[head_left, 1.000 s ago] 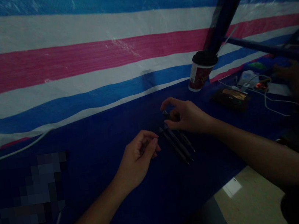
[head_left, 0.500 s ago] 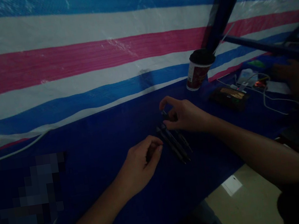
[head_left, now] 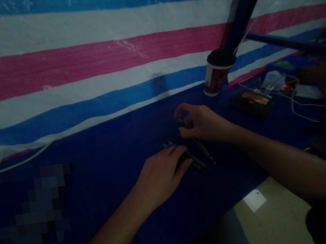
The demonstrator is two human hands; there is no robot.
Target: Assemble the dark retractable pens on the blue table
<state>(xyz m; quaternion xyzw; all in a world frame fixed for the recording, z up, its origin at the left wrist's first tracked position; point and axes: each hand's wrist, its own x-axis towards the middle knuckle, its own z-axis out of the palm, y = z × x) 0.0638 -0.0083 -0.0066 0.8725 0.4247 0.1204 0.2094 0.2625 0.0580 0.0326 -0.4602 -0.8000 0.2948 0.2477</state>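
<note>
My left hand (head_left: pixel 166 170) is closed over two dark pens (head_left: pixel 198 164) lying side by side on the blue table. Their tips show past my thumb and their other ends poke out behind the knuckles; the middle is hidden. To the right, my right hand (head_left: pixel 202 122) has its thumb and fingers curled round the upper part of a third slim pen (head_left: pixel 205 150). Its pointed end slants down toward the table's front. The fingers cover part of this pen, and dim light hides its details.
A lidded paper cup (head_left: pixel 219 73) stands near the striped sheet (head_left: pixel 97 62). Right of it lie a dark packet (head_left: pixel 253 103) and white cables (head_left: pixel 296 109). Another person's hand (head_left: pixel 320 75) is at far right. A blue metal post (head_left: pixel 245 5) rises behind the cup. A blurred patch covers the left.
My left hand has moved right and closed over two pens, which have shifted left, apart from the third pen. My right hand stays nearly in place.
</note>
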